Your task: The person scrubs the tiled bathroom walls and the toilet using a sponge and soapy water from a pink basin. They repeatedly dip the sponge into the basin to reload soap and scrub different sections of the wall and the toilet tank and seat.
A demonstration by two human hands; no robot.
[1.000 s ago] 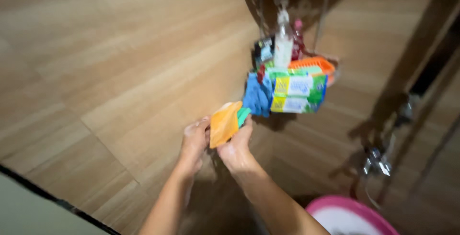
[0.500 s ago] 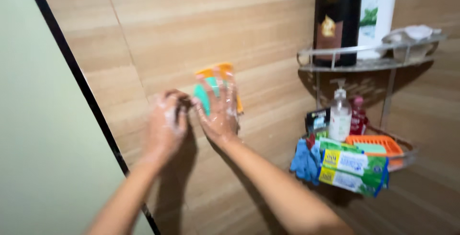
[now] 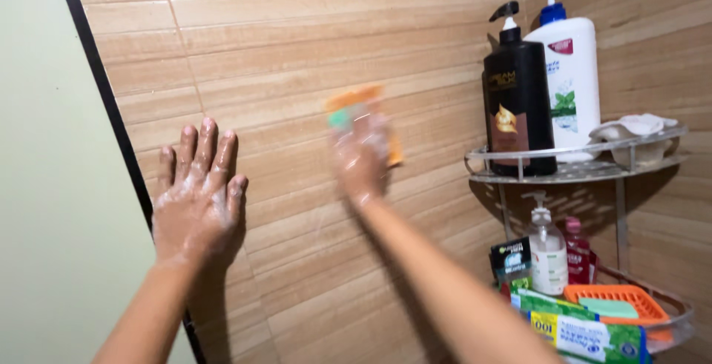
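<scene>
My left hand lies flat on the wood-look tiled wall, fingers spread and covered in soapy foam, holding nothing. My right hand, blurred with motion, presses an orange and green sponge against the wall further right. Foam also covers the right hand.
A metal two-tier corner rack hangs at the right. Its upper shelf carries a black pump bottle, a white pump bottle and a white cloth. Below stand a small clear pump bottle, an orange basket and green packs. A black frame strip edges the wall at the left.
The view has swung up the wall. My right hand has carried the sponge up and to the right, and my left hand has spread flat on the tiles away from it.
</scene>
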